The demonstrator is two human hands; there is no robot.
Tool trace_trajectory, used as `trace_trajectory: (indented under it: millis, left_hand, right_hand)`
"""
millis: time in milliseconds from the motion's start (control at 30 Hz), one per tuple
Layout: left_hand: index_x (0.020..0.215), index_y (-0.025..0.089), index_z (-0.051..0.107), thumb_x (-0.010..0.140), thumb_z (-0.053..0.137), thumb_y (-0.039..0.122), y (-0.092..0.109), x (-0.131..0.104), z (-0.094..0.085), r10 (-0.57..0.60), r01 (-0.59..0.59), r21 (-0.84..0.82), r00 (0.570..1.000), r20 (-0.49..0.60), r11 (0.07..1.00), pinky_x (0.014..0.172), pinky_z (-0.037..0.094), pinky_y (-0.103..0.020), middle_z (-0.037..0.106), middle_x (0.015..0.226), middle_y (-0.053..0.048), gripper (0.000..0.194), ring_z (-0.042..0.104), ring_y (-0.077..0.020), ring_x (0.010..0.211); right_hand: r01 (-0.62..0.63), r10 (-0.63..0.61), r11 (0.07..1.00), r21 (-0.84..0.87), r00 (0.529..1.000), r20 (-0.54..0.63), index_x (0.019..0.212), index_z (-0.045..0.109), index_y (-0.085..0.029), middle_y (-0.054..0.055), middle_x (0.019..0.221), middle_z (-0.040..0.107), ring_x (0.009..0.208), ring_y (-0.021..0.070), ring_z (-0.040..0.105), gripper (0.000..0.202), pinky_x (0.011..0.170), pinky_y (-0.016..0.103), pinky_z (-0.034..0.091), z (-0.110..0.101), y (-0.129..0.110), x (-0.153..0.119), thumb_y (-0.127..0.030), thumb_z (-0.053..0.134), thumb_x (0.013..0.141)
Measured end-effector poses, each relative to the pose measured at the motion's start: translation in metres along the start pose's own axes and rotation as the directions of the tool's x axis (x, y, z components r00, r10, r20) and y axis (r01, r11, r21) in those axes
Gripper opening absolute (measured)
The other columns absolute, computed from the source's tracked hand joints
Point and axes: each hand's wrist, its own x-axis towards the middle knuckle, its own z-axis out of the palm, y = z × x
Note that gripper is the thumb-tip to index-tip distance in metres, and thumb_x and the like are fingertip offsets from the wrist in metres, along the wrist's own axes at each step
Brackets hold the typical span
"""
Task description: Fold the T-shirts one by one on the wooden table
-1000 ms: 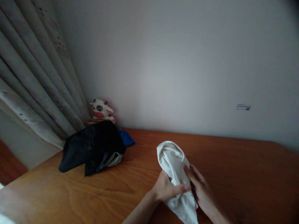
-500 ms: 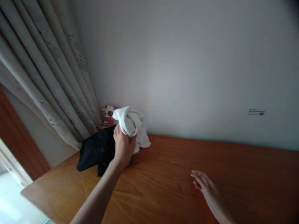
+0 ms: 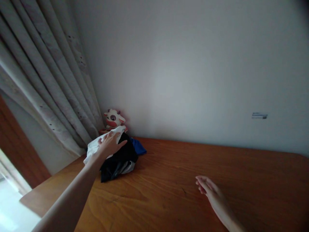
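Observation:
My left hand [image 3: 110,145] lies with spread fingers over a crumpled white cloth [image 3: 93,149] on top of a small heap at the left. Beneath and beside it is a black cloth [image 3: 125,149], and a blue cloth [image 3: 138,147] sticks out at the heap's right. A greyish piece of fabric [image 3: 127,167] shows at the front of the heap. Away to the right, my right hand [image 3: 207,186] hovers over the tabletop, fingers loosely bent and holding nothing.
A cow figure [image 3: 114,118] stands behind the heap by the wall. A patterned curtain [image 3: 55,80] hangs at the left. The brown wooden table [image 3: 164,170] runs along the wall, which bears a small label [image 3: 259,115].
My left hand has carried the white cloth left onto the black cloth and loosened its grip. The blue cloth and more of the cow figure now show. My right hand has hardly moved.

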Motion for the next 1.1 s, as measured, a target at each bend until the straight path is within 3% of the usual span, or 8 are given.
trace_trajectory:
  millis: [233, 500, 600, 700, 767, 867, 1000, 1100]
  left_hand:
    - [0.130, 0.019, 0.058, 0.091, 0.051, 0.042, 0.030, -0.030, 0.023, 0.224, -0.227, -0.020, 0.971, -0.084, 0.974, 0.110, 0.031, -0.065, 0.040, 0.153, -0.020, 0.046, 0.036, -0.0419, 0.140]
    - [0.119, 0.021, 0.063, 0.089, 0.058, 0.033, 0.122, -0.079, 0.087, 0.498, -0.464, -0.287, 0.866, 0.054, 0.838, 0.105, 0.047, -0.044, 0.057, 0.141, -0.013, 0.033, 0.056, -0.0275, 0.127]
    - [0.121, 0.019, 0.064, 0.090, 0.059, 0.035, 0.163, -0.115, 0.122, 0.549, -0.486, -0.357, 0.830, 0.097, 0.797, 0.106, 0.048, -0.044, 0.059, 0.141, -0.015, 0.035, 0.058, -0.0287, 0.128]
    - [0.128, 0.021, 0.063, 0.093, 0.055, 0.040, 0.192, -0.149, 0.146, 0.636, -0.542, -0.411, 0.760, 0.131, 0.733, 0.111, 0.044, -0.050, 0.055, 0.147, -0.014, 0.040, 0.053, -0.0310, 0.134]
    - [0.133, 0.025, 0.061, 0.095, 0.050, 0.040, 0.201, -0.162, 0.154, 0.690, -0.585, -0.427, 0.710, 0.141, 0.690, 0.116, 0.036, -0.055, 0.052, 0.151, -0.012, 0.041, 0.047, -0.0306, 0.140]
    - [0.137, 0.028, 0.059, 0.098, 0.044, 0.039, 0.199, -0.166, 0.160, 0.715, -0.612, -0.422, 0.685, 0.140, 0.669, 0.118, 0.033, -0.055, 0.050, 0.153, -0.010, 0.043, 0.043, -0.0291, 0.143]
    - [0.139, 0.025, 0.058, 0.097, 0.044, 0.043, 0.189, -0.160, 0.167, 0.635, -0.570, -0.325, 0.760, 0.141, 0.754, 0.116, 0.035, -0.057, 0.046, 0.155, -0.014, 0.048, 0.039, -0.0335, 0.145]
    - [0.142, 0.022, 0.055, 0.096, 0.043, 0.046, 0.185, -0.157, 0.172, 0.617, -0.563, -0.275, 0.766, 0.180, 0.779, 0.117, 0.033, -0.055, 0.047, 0.154, -0.015, 0.053, 0.039, -0.0333, 0.145]
  right_hand:
    - [-0.029, 0.029, 0.999, 0.016, 1.000, -0.003, 0.083, 0.072, -0.018, 0.005, 0.074, 0.069, 0.065, 0.0177, 0.059, 0.056, 0.060, 0.029, 0.049, 0.000, 0.006, 0.002, -0.068, 0.076, 0.058]
    - [0.072, -0.070, 0.997, 0.035, 0.995, -0.077, 0.098, 0.068, -0.019, 0.005, 0.078, 0.069, 0.062, 0.0173, 0.062, 0.060, 0.056, 0.028, 0.050, -0.001, 0.019, 0.009, -0.071, 0.070, 0.068]
    - [0.196, -0.215, 0.970, -0.140, 0.968, -0.129, 0.102, 0.066, -0.019, 0.009, 0.087, 0.072, 0.072, 0.0221, 0.067, 0.058, 0.064, 0.033, 0.055, -0.006, 0.027, 0.013, -0.071, 0.060, 0.078]
    - [0.380, -0.458, 0.768, -0.516, 0.889, -0.027, 0.114, 0.066, -0.020, 0.015, 0.115, 0.071, 0.107, 0.0296, 0.066, 0.047, 0.094, 0.046, 0.052, -0.008, 0.030, 0.013, -0.057, 0.050, 0.090]
    - [0.402, -0.471, 0.552, -0.730, 0.873, 0.124, 0.129, 0.061, -0.019, 0.017, 0.139, 0.060, 0.132, 0.0324, 0.053, 0.047, 0.112, 0.053, 0.038, -0.006, 0.027, 0.011, -0.047, 0.048, 0.094]
    - [0.339, -0.287, 0.336, -0.879, 0.926, 0.247, 0.142, 0.053, -0.017, 0.017, 0.156, 0.041, 0.147, 0.0349, 0.033, 0.054, 0.119, 0.058, 0.022, 0.000, 0.018, 0.009, -0.044, 0.046, 0.096]
    - [0.345, -0.151, 0.291, -0.893, 0.938, 0.313, 0.150, 0.045, -0.018, 0.017, 0.161, 0.030, 0.151, 0.0348, 0.023, 0.061, 0.121, 0.059, 0.013, 0.000, 0.007, 0.010, -0.053, 0.035, 0.101]
    - [0.348, -0.138, 0.315, -0.883, 0.937, 0.320, 0.150, 0.045, -0.019, 0.017, 0.162, 0.028, 0.152, 0.0339, 0.019, 0.063, 0.122, 0.057, 0.010, -0.004, 0.003, 0.007, -0.056, 0.034, 0.101]
